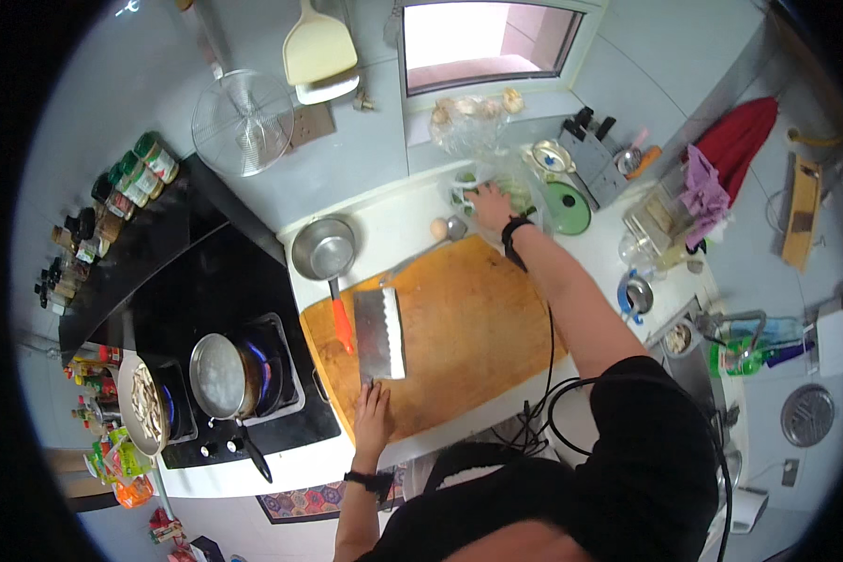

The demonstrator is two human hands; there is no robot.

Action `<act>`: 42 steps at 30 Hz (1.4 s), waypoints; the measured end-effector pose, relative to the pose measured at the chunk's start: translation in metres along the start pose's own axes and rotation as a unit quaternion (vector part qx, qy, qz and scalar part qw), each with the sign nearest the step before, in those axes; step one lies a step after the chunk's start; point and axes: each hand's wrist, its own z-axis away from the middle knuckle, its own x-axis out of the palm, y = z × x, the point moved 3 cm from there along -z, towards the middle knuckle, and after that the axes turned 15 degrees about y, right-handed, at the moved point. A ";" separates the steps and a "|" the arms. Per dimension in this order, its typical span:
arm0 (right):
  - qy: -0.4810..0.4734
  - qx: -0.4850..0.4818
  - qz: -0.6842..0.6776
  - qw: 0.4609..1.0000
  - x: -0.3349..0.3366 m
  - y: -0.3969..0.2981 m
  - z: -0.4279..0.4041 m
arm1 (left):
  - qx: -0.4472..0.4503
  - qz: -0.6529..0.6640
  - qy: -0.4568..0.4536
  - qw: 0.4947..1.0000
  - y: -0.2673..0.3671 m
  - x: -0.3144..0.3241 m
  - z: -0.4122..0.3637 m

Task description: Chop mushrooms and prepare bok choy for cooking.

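Observation:
My left hand rests low on the left part of the wooden cutting board, its fingertips at the handle end of a cleaver; whether they grip it is unclear. A white strip with a scalloped edge lies along the blade. My right hand reaches past the board's far edge, fingers apart, over a clear plastic bag with green vegetables in it. Beside that hand are an egg and a metal ladle-like utensil. A small saucepan with an orange handle stands at the board's upper left.
On the black gas stove, flames burn under a pot of cloudy liquid and a pan of sliced food. A green lid and a knife block stand at the back right. Black cables hang near my right arm.

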 end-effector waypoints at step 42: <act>-0.005 -0.088 -0.404 0.910 -0.154 -0.112 0.212 | 0.088 0.206 0.067 0.972 0.111 -0.006 -0.108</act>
